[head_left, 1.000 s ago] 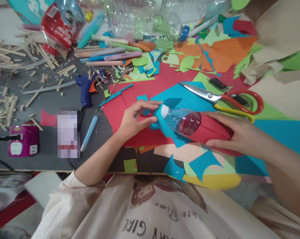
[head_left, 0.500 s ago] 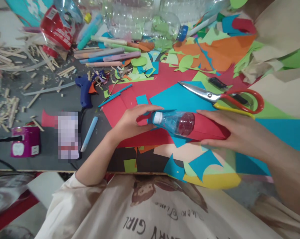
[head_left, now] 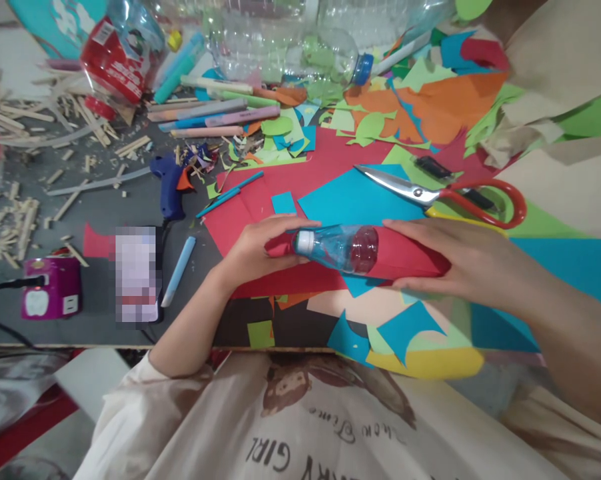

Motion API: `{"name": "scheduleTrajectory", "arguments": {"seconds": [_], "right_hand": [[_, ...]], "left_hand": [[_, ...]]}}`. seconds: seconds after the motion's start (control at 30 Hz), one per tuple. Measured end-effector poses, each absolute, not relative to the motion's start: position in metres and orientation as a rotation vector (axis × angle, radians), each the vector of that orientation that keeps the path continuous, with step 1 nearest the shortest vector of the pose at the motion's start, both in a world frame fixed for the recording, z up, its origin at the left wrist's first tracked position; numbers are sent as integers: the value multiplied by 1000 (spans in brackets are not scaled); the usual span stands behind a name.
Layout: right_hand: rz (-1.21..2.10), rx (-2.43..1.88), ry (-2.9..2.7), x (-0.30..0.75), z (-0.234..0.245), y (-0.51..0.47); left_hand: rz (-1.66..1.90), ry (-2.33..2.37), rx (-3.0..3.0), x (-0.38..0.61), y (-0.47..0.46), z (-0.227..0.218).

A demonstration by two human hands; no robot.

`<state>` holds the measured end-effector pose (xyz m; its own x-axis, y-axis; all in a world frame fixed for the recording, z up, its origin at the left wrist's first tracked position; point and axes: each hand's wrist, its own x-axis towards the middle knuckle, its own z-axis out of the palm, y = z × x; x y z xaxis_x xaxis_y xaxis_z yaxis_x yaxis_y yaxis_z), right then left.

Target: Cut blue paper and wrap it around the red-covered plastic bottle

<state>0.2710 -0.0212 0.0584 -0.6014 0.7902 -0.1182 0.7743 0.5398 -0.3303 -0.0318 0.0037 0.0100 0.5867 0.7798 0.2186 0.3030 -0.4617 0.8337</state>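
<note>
A small clear plastic bottle (head_left: 338,248) with a white cap lies on its side, its body wrapped in red paper (head_left: 405,257). My right hand (head_left: 460,267) grips the red-wrapped end. My left hand (head_left: 258,250) rests by the capped neck, fingers curved over a red sheet (head_left: 240,223), with a bit of blue paper under them. The bottle lies low over a blue sheet (head_left: 350,197) on the table.
Red-handled scissors (head_left: 440,195) lie just behind the bottle. A blue glue gun (head_left: 169,181), a light blue marker (head_left: 178,270), a purple box (head_left: 50,288), pens, empty bottles, wood splinters and paper scraps crowd the grey table (head_left: 100,200). The table's front edge runs near my body.
The bottle has come down and shifted left, closer to the table. The blue paper that wrapped its neck has dropped away. My left hand has flattened beside the cap.
</note>
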Motion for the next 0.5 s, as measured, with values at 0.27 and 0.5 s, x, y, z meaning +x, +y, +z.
{"name": "scheduleTrajectory", "arguments": {"seconds": [0.27, 0.5], "right_hand": [[520, -1342, -2699, 272, 53, -19], [543, -1337, -2686, 269, 50, -13]], "left_hand": [[763, 849, 2034, -32, 3, 6], [865, 883, 2040, -32, 4, 3]]}}
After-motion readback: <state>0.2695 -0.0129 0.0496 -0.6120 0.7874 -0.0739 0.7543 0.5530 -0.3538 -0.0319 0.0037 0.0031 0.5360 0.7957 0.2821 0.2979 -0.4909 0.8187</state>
